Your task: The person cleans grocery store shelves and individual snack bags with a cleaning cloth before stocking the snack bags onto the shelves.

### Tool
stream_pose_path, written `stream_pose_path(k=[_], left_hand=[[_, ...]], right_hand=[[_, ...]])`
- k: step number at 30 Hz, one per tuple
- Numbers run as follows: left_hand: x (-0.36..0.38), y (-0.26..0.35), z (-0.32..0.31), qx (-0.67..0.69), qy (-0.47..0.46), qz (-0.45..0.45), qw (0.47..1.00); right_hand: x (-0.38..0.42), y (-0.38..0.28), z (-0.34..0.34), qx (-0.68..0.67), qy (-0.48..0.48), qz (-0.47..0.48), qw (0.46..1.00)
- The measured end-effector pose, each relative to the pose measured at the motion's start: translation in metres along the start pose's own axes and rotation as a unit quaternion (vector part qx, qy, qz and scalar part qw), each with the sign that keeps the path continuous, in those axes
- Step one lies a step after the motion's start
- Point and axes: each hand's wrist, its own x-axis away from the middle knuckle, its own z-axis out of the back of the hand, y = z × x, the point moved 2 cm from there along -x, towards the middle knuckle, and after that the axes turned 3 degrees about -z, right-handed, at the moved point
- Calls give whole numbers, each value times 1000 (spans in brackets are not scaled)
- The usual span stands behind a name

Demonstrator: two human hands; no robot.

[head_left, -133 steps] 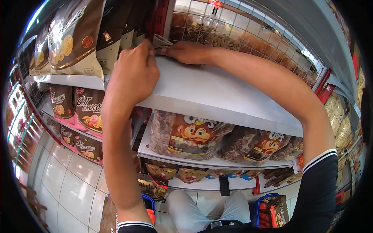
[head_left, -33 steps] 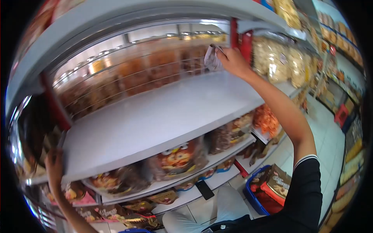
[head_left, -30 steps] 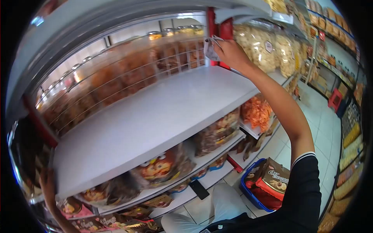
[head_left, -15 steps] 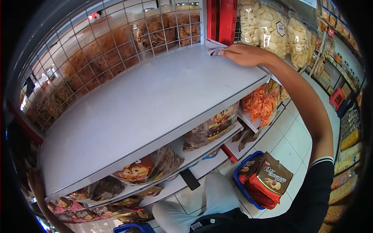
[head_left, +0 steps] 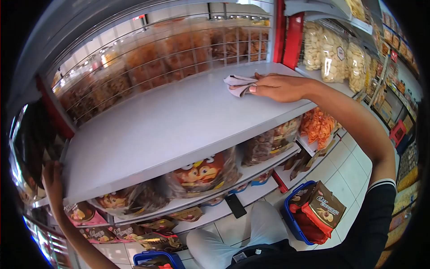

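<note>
My right hand (head_left: 281, 88) is closed on a folded light grey-purple cloth (head_left: 237, 84), which lies against the top of the white metal shelf (head_left: 179, 121) toward its right end. The cloth's loose folds stick out to the left of my fingers. At the shelf's far left end, my left hand (head_left: 53, 175) is closed around the edge near the front corner, its fingers dark in shadow. Behind the shelf top runs a wire grid (head_left: 188, 49), with bags of brown snacks (head_left: 183, 45) on its other side.
Below are large snack bags (head_left: 201, 172) and a black phone (head_left: 235, 206) on a lower ledge. A blue basket (head_left: 298, 224) with brown and red packets stands on the tiled floor; another blue basket (head_left: 159, 258) is at the bottom. Bags of pale snacks (head_left: 333, 58) fill the right-hand shelf.
My right hand has drawn the cloth away from the back right corner by the red post, leftward and forward over the shelf. My left hand stays at the left end. The view has shifted.
</note>
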Motion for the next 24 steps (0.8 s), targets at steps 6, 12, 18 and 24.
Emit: stream_pose_path(k=[6,12,18,24], left_hand=[[9,49,-2,-24,20,-22,999],[16,75,-3,-11,67,-10,998],[17,79,-3,-29,117,-13,993],[20,84,-1,-46,108,18,993]], right_hand=[[-49,-111,-32,10,-57,103,993],[-134,-208,-77,21,-57,231,971],[-177,-342,-113,30,-96,233,967],[-213,-447,-147,37,-107,246,963]])
